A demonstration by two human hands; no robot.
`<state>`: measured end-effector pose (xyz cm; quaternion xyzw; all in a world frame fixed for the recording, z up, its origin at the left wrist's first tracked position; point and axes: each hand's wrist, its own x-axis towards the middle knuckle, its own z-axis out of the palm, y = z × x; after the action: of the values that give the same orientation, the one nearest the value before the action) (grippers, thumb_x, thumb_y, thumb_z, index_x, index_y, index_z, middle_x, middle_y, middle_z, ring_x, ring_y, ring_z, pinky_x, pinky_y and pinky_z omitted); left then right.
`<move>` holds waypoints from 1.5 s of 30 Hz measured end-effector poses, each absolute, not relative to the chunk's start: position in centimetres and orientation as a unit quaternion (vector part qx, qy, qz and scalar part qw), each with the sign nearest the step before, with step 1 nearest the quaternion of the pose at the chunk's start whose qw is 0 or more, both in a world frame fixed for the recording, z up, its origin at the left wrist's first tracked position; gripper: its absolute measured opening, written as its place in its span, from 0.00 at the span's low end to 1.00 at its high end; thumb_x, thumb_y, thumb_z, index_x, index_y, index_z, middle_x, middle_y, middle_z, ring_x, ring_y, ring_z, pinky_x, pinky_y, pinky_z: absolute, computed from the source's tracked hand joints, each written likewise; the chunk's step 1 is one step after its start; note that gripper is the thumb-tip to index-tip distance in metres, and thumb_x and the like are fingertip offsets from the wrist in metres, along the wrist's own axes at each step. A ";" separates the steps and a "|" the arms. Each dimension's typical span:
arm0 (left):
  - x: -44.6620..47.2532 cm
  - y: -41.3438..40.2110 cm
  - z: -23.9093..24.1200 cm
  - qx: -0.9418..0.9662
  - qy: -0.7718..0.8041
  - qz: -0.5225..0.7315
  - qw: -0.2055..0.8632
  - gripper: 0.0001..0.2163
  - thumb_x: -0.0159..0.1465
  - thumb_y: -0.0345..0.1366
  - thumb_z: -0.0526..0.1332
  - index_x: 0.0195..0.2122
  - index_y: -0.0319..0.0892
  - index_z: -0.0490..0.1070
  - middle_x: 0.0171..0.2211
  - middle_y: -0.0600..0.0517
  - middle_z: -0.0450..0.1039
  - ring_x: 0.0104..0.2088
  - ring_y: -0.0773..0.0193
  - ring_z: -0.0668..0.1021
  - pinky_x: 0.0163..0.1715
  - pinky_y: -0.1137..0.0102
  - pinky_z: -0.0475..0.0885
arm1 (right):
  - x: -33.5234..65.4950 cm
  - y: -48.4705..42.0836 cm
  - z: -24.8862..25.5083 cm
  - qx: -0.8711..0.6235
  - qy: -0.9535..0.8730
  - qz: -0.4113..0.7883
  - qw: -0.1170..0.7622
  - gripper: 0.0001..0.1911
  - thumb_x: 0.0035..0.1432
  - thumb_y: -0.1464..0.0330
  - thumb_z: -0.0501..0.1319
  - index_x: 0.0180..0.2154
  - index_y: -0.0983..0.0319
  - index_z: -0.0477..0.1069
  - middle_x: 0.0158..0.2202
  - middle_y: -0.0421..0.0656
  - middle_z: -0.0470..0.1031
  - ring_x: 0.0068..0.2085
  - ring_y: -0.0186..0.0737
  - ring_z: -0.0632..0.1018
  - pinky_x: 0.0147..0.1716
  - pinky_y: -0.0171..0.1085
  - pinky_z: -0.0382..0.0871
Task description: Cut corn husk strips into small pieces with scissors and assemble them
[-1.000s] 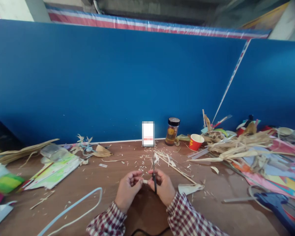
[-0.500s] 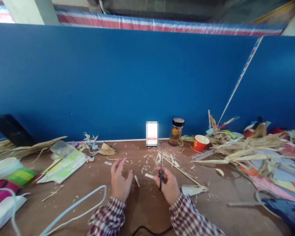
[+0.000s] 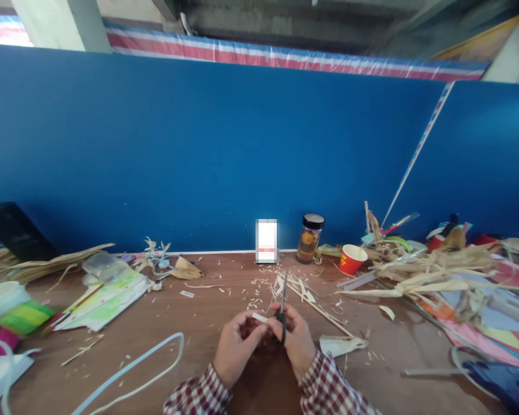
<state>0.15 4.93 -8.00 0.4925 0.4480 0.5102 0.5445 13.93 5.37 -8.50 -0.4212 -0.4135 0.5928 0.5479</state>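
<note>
Low in the middle of the brown table (image 3: 190, 323), my two hands meet. My left hand (image 3: 236, 346) pinches a small pale strip of dried leaf (image 3: 260, 317) between its fingertips. My right hand (image 3: 294, 339) is closed around the handles of black scissors (image 3: 282, 314), whose blades point up and away from me. The strip's right end sits beside the scissors at my right fingers. Both wrists wear red-and-white checked sleeves.
Leaf scraps litter the table ahead of my hands. A jar (image 3: 309, 238) and red paper cup (image 3: 352, 259) stand by the blue partition (image 3: 199, 150). Dried husks and coloured paper (image 3: 436, 271) pile at right, a blue glue gun (image 3: 497, 374) lower right, a pale blue cord (image 3: 134, 369) at left.
My left hand, spread open over the table half a second ago, has come back to the right hand and pinched the pale strip. The scissors stayed in my right hand.
</note>
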 end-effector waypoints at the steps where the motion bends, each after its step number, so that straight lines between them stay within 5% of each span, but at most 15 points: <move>1: 0.5 4.9 -8.2 0.488 0.434 0.507 0.563 0.14 0.50 0.39 0.64 0.36 0.38 0.72 0.23 0.52 0.72 0.22 0.69 0.70 0.22 0.74 0.66 | 13.9 5.4 -8.6 -0.413 -0.407 0.603 0.548 0.20 0.43 0.63 0.66 0.39 0.63 0.66 0.22 0.36 0.70 0.22 0.29 0.69 0.21 0.28 0.62; 6: 1.0 4.9 -8.6 0.472 0.449 0.497 0.573 0.12 0.53 0.41 0.61 0.32 0.37 0.74 0.19 0.54 0.68 0.19 0.71 0.67 0.21 0.76 0.64 | 13.6 5.2 -8.6 -0.398 -0.410 0.617 0.541 0.22 0.41 0.63 0.68 0.39 0.63 0.65 0.26 0.39 0.73 0.25 0.33 0.73 0.24 0.31 0.66; 11: -1.7 5.8 -7.5 0.585 0.517 0.443 0.442 0.18 0.57 0.44 0.54 0.44 0.40 0.70 0.28 0.49 0.73 0.26 0.64 0.72 0.28 0.71 0.66 | 13.8 5.1 -8.0 -0.458 -0.460 0.538 0.538 0.20 0.42 0.63 0.66 0.38 0.64 0.67 0.22 0.37 0.70 0.23 0.33 0.70 0.21 0.30 0.64; 14: -4.0 6.3 -6.8 0.662 0.626 0.352 0.212 0.14 0.57 0.44 0.53 0.35 0.43 0.74 0.32 0.48 0.74 0.32 0.61 0.73 0.32 0.69 0.63 | 14.1 5.0 -7.6 -0.501 -0.507 0.464 0.526 0.18 0.44 0.64 0.65 0.38 0.64 0.68 0.22 0.38 0.70 0.24 0.34 0.70 0.22 0.31 0.64; 20: -4.2 6.1 -7.0 0.682 0.706 0.153 0.116 0.14 0.53 0.48 0.56 0.22 0.44 0.72 0.22 0.50 0.72 0.25 0.61 0.72 0.22 0.71 0.55 | 13.9 4.8 -7.1 -0.517 -0.528 0.448 0.503 0.18 0.45 0.63 0.62 0.39 0.65 0.68 0.23 0.39 0.70 0.23 0.35 0.69 0.21 0.31 0.63; 26: -4.0 6.2 -7.5 0.683 0.647 0.252 0.225 0.08 0.54 0.37 0.56 0.23 0.42 0.71 0.23 0.51 0.73 0.26 0.64 0.73 0.26 0.72 0.60 | 14.1 4.9 -7.4 -0.514 -0.535 0.448 0.499 0.17 0.47 0.64 0.62 0.39 0.64 0.67 0.23 0.38 0.69 0.23 0.34 0.69 0.21 0.30 0.62; 33: -3.6 7.0 -7.7 0.433 0.550 0.456 0.549 0.17 0.45 0.41 0.65 0.34 0.37 0.71 0.23 0.51 0.74 0.22 0.66 0.73 0.25 0.72 0.67 | 14.3 5.1 -7.3 -0.536 -0.548 0.419 0.486 0.15 0.48 0.64 0.61 0.38 0.64 0.68 0.20 0.37 0.67 0.22 0.35 0.68 0.20 0.31 0.61; 41: -2.5 6.2 -7.2 0.323 0.539 0.488 0.606 0.13 0.43 0.41 0.67 0.26 0.37 0.71 0.21 0.52 0.73 0.21 0.71 0.72 0.22 0.76 0.67 | 15.1 5.4 -8.2 -0.583 -0.598 0.314 0.452 0.16 0.47 0.65 0.60 0.41 0.59 0.69 0.27 0.41 0.74 0.29 0.42 0.74 0.29 0.37 0.67; 45: -1.8 5.8 -7.0 0.336 0.544 0.499 0.585 0.13 0.44 0.43 0.66 0.25 0.37 0.70 0.18 0.56 0.69 0.15 0.76 0.66 0.13 0.80 0.58 | 14.7 5.2 -7.7 -0.563 -0.583 0.312 0.495 0.19 0.48 0.65 0.60 0.44 0.61 0.68 0.32 0.45 0.74 0.32 0.43 0.74 0.31 0.37 0.69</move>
<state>-1.76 5.80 -6.96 0.3356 0.5444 0.4988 0.5850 14.68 5.19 -7.70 -0.5632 -0.5833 0.3118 0.4953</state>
